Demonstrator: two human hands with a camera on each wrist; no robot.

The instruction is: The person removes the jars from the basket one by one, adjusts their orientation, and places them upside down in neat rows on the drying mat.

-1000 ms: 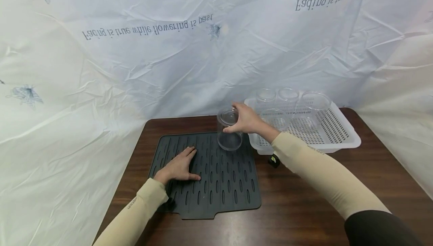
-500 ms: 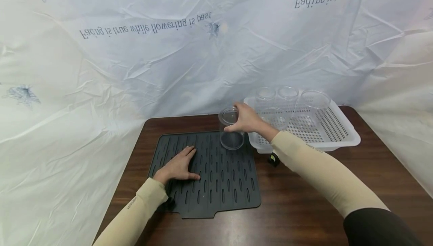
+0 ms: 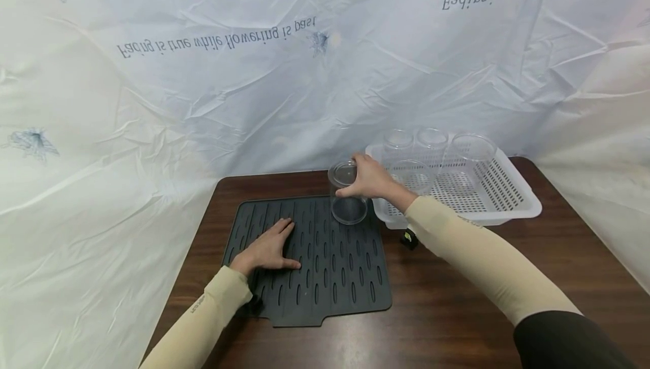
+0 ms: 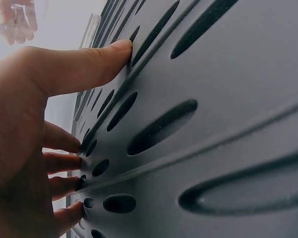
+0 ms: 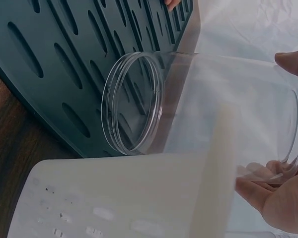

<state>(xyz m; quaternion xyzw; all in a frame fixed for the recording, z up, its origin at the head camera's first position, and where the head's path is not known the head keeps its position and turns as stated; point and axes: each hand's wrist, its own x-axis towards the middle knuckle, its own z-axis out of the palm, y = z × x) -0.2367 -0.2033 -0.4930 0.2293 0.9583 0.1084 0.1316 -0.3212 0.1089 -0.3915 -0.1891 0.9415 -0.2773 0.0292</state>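
My right hand grips a clear cylindrical jar near its upper end, thumb on one side and fingers on the other. The jar is upside down; in the right wrist view its ringed mouth faces the dark grey slotted mat, at the mat's far right corner. My left hand rests on the mat's left half with thumb and fingers spread. In the left wrist view, the thumb and fingertips of this hand are right at the mat's surface.
A white perforated basket stands just right of the mat, holding several clear jars. Brown wooden table surrounds the mat. A white printed sheet hangs behind the table's far edge.
The right hand has shifted the jar slightly to the right over the mat's far corner, then held almost still. The left hand stays in place on the mat.
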